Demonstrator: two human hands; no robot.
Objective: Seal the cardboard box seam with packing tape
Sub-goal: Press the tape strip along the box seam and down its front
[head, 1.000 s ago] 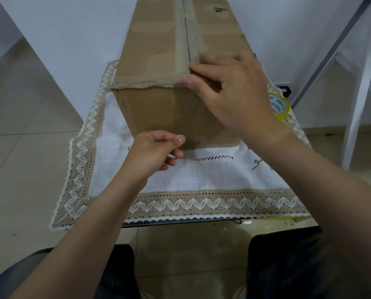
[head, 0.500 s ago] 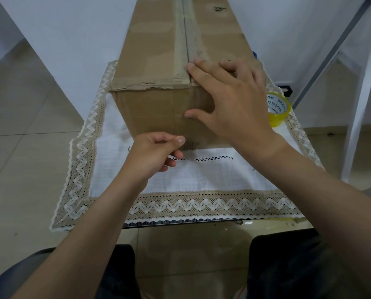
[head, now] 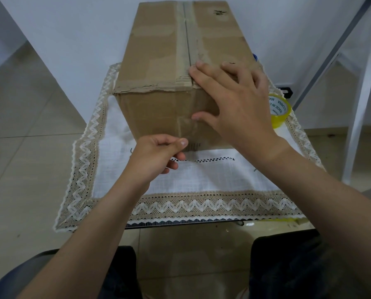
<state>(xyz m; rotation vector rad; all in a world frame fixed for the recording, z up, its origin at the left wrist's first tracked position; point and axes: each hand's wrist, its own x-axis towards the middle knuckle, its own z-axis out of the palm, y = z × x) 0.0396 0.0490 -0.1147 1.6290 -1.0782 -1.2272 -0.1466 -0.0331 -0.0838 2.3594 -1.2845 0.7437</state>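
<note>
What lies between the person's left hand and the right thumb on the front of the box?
In the head view, a clear tape strip runs down the cardboard box front, from the right hand thumb down to the pinching left hand.

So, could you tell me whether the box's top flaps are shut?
Shut: the cardboard box flaps meet flat along the taped seam.

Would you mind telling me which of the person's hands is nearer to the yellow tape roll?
The right hand. It rests on the cardboard box's near right corner, just left of the tape roll. The left hand is farther away, in front of the box's near face.
</note>
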